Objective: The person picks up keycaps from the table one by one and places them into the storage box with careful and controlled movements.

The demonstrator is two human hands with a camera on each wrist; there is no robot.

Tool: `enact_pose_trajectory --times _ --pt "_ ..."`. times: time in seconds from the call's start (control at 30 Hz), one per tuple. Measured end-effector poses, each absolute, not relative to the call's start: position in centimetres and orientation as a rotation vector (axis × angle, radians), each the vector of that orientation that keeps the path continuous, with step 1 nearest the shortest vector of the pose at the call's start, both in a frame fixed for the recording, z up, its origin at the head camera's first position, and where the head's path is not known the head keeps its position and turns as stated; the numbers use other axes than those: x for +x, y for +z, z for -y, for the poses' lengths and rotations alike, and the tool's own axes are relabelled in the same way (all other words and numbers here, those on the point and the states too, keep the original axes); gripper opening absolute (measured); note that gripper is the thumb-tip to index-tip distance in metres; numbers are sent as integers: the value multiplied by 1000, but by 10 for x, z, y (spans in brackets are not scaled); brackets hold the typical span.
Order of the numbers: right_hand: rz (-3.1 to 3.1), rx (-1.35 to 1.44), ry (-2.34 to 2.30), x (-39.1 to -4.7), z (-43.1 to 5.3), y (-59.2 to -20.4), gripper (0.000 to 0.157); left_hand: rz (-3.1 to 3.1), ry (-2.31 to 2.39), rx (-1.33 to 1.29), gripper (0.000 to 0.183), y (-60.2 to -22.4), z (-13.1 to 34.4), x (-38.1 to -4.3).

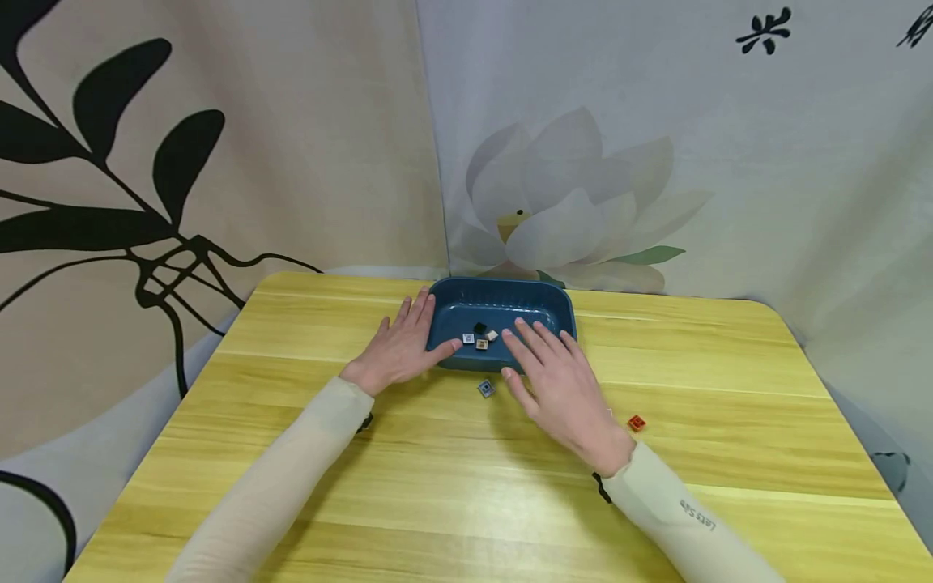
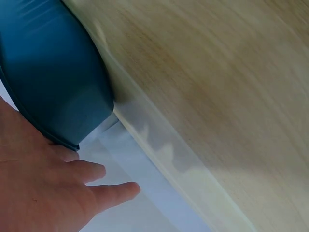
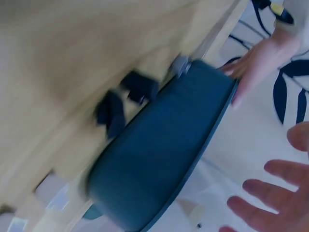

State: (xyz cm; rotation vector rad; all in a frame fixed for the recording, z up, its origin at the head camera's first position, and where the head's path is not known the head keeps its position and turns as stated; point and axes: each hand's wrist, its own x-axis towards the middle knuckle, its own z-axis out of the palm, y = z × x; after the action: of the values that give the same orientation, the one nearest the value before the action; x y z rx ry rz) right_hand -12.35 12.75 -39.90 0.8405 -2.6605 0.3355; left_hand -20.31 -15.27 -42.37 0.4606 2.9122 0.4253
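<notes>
A dark blue rectangular tray (image 1: 503, 291) lies near the table's far edge, with several small square pieces inside, among them a white piece (image 1: 468, 338), a black piece (image 1: 479, 328) and a tan piece (image 1: 482, 345). My left hand (image 1: 397, 344) lies along the tray's left side, fingers straight, the thumb reaching over its near left corner. Over the front right part of the tray, my right hand (image 1: 557, 389) is spread with nothing in its grasp. The right wrist view shows its fingers (image 3: 260, 198) apart from the tray (image 3: 159, 140).
A grey square piece (image 1: 486, 389) sits on the table just in front of the tray. Near my right wrist lies a red square piece (image 1: 636, 423). Behind the wooden table (image 1: 437, 502) hangs a patterned curtain (image 1: 350, 146). The pieces in the right wrist view are blurred.
</notes>
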Motion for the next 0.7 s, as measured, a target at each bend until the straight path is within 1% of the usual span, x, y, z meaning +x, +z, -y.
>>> enact_pose_trajectory --times 0.2,0.3,0.57,0.7 --pt "2552 1041 307 -110 -114 -402 46 -2921 423 468 107 -423 153 -203" --pt "2541 1113 287 -107 -109 -405 45 -2922 419 469 107 -424 152 -203" --pt "2619 1186 210 -107 -104 -417 43 -2924 401 469 107 -426 153 -204" --pt "2695 1196 185 -109 -102 -420 46 -2927 399 468 108 -427 153 -204"
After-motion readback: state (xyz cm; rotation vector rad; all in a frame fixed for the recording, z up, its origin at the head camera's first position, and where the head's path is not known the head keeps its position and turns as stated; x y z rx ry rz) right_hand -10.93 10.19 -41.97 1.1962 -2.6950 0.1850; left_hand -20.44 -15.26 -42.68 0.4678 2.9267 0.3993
